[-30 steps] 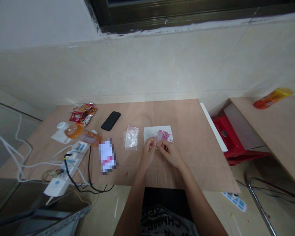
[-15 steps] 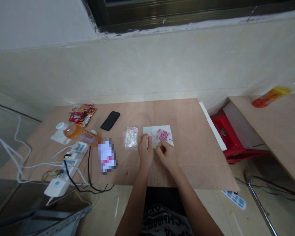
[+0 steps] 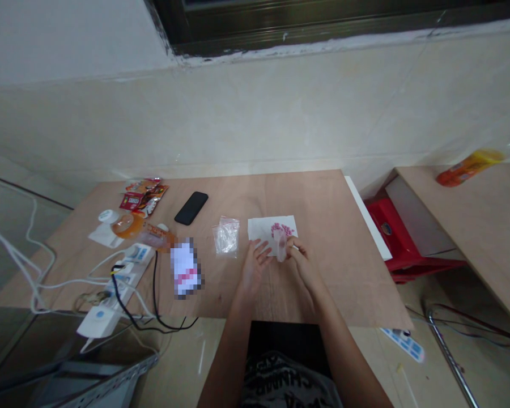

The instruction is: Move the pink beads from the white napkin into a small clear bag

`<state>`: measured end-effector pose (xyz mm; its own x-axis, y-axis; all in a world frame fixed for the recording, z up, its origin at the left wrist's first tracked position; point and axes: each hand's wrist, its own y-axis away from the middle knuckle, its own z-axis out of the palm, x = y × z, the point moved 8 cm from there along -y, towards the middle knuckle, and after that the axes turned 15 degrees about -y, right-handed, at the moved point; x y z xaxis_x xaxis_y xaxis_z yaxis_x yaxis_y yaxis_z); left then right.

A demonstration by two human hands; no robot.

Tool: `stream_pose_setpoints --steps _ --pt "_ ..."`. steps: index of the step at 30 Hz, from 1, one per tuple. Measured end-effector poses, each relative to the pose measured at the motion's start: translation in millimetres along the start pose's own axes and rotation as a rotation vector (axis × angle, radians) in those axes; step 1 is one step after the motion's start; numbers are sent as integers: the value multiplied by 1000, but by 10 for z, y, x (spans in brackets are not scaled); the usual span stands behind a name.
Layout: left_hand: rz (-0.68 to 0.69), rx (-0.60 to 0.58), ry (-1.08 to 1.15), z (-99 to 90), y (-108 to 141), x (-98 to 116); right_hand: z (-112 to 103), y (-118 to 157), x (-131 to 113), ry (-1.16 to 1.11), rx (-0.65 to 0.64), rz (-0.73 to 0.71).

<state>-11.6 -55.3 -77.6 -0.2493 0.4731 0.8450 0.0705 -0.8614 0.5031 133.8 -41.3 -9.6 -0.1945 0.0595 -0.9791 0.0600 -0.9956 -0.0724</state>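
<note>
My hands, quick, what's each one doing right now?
Left hand: open, fingers spread, no thing seen in it.
Right hand: closed on a small clear bag, pinched by the fingers.

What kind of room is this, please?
Possibly a home or dormitory room: a plain wooden table holds a power strip, a black phone and snack packets.

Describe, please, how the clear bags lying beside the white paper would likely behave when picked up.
The bags look thin and crinkled, so they are probably floppy. Lying almost flat, they seem light. Their shiny film may feel slippery.
</note>
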Motion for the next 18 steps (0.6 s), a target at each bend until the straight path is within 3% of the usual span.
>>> stream_pose_setpoints --steps 2,6,11,18 --pt "-100 -97 107 72 14 -93 -54 8 18 -114 35 14" --pt "-105 -140 132 98 51 -96 -118 40 130 -203 56 87" --pt "6 -28 22 -44 70 9 -215 52 306 -237 88 149" --pt "213 137 -178 -228 176 351 -236 57 603 -353 208 288"
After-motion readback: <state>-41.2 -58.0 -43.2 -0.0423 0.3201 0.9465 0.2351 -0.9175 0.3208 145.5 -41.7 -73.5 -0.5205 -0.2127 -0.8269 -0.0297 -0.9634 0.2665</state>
